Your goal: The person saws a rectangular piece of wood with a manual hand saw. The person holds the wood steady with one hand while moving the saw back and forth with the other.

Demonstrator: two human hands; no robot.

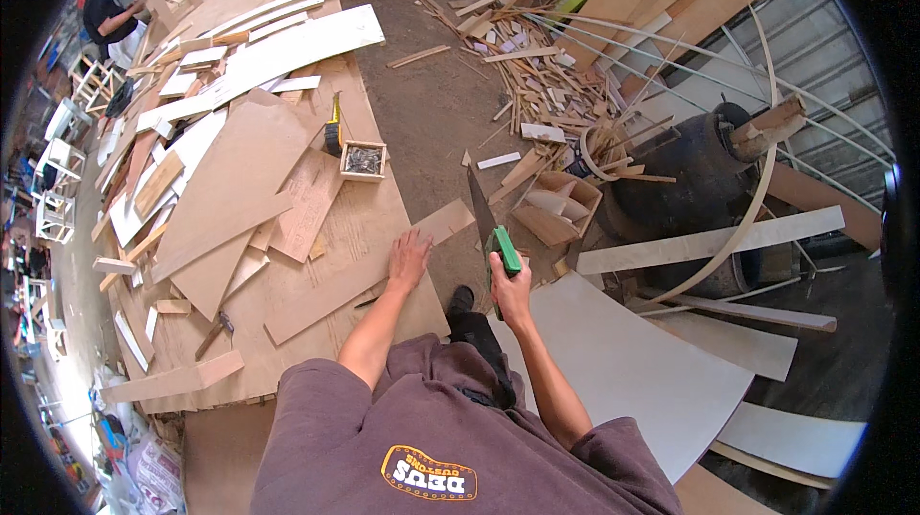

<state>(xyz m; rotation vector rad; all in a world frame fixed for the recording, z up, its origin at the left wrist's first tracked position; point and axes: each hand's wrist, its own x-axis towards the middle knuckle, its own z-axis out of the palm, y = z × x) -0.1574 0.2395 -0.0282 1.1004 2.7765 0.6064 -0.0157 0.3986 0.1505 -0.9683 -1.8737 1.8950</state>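
Observation:
My left hand [409,261] lies flat with fingers spread on a long thin wooden board [321,304], pressing it to the workbench [383,338]. The board's far end sticks out past the bench's right edge. In my right hand [511,290] is a handsaw [505,249], gripped by its green handle. Its blade points away from me, beside the board's overhanging end; a gap shows between them. A small dark stick-like thing [366,303] lies by my left wrist. Further up the bench are a wooden box of nails [363,162] and a yellow-and-black tape measure [333,137].
Wood offcuts and sheets [230,199] cover the bench's left side, with a hammer [213,335] near its front. On the floor at right stand a carton of scraps [556,208], a dark drum [685,175] and white panels [613,352]. A person [107,22] sits far left.

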